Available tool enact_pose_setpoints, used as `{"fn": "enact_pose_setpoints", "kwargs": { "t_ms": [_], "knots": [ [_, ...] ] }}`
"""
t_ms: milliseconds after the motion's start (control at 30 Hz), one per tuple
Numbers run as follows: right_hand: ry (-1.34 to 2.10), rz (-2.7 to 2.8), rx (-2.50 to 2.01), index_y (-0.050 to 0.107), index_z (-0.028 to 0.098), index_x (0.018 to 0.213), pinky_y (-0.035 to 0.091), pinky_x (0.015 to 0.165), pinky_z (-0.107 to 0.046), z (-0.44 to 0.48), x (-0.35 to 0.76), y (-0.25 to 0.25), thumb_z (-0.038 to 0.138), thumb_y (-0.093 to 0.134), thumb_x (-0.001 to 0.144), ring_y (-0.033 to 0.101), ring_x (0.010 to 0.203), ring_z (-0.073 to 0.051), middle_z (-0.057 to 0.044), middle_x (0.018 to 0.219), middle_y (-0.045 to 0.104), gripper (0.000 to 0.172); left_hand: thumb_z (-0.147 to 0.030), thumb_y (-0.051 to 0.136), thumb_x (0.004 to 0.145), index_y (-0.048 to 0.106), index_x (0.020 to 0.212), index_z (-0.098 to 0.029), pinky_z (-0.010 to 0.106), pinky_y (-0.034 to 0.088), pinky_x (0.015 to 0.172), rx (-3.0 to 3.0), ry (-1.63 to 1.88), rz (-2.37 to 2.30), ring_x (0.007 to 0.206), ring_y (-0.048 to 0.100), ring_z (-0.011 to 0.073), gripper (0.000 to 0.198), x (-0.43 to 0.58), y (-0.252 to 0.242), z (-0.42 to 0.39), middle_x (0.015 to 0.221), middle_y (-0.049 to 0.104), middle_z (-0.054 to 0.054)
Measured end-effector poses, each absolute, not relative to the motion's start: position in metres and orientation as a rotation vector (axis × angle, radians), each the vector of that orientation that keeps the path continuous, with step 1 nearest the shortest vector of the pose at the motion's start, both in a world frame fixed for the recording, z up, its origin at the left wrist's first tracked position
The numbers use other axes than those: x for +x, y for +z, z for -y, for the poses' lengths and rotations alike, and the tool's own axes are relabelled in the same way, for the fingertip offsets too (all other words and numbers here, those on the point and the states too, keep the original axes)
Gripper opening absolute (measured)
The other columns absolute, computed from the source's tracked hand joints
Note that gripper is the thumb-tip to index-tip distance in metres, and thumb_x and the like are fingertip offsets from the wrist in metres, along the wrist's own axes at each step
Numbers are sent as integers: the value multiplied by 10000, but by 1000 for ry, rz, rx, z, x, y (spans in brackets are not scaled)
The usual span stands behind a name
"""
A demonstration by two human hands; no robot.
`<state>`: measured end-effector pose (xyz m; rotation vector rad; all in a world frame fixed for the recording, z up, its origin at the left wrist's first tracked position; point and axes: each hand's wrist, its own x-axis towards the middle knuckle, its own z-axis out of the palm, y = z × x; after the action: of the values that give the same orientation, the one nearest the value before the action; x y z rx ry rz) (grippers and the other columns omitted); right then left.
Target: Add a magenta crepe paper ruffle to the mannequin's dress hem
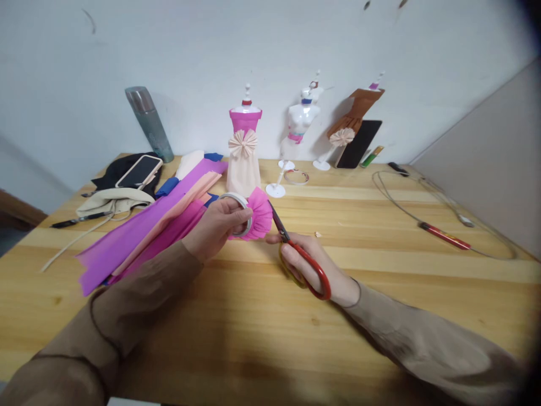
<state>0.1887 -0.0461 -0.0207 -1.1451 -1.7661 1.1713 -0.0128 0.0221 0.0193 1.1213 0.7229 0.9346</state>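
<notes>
My left hand is closed around a white roll of tape and a pleated pink paper fan, which spreads out to the right of the fingers. In my right hand are scissors with red handles, the fingers wrapped through the loops. The dark blades point up and left, their tips close to the fan's right edge; whether they touch it I cannot tell. Behind the hands stands a small dress form in a pink top and a cream skirt with a pleated cream bow.
Purple, peach and pink crepe paper strips lie at left, near a phone and a leaning bottle. White mannequins and a brown-dressed one stand at the back. A red tool with a cord lies at right.
</notes>
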Motion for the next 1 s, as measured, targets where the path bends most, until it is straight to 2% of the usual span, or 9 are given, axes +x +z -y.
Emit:
{"fn": "enact_pose_setpoints", "kwargs": {
  "t_ms": [200, 400, 600, 867, 1000],
  "knots": [
    [1368, 1654, -1170, 552, 111, 1152, 367, 366, -194, 46, 191, -25, 615, 482, 891, 476, 446, -88, 28, 620, 499, 572, -374, 823, 613, 532, 576, -126, 209, 239, 464, 1136, 888, -717, 444, 386, 51, 384, -15, 21, -25, 485, 475, -33],
    [1371, 1680, -1174, 548, 117, 1143, 441, 434, -215, 45, 192, -26, 609, 487, 892, 562, 502, -109, -11, 670, 576, 556, -346, 829, 614, 541, 599, -123, 202, 255, 463, 1126, 872, -709, 458, 420, 56, 364, -18, 21, -28, 505, 499, -27],
    [1320, 1778, -1054, 530, 142, 1171, 489, 537, -257, 45, 193, -27, 568, 452, 932, 572, 533, -93, -77, 863, 658, 495, -338, 817, 634, 557, 610, -116, 204, 273, 468, 1138, 847, -703, 462, 431, 59, 343, -21, 21, -30, 514, 519, -15],
    [1315, 1793, -1030, 512, 152, 1185, 489, 555, -270, 44, 193, -29, 573, 410, 949, 557, 527, -89, -66, 864, 653, 494, -376, 824, 610, 565, 602, -117, 217, 255, 481, 1172, 845, -730, 465, 399, 58, 366, -18, 18, -28, 513, 500, -22],
    [1256, 1816, -1036, 538, 146, 1096, 485, 531, -271, 43, 192, -27, 605, 390, 940, 563, 507, -94, -72, 848, 661, 507, -381, 805, 623, 556, 584, -127, 226, 240, 496, 1231, 840, -754, 477, 374, 60, 358, -15, 15, -24, 506, 467, -31]
  ]
}}
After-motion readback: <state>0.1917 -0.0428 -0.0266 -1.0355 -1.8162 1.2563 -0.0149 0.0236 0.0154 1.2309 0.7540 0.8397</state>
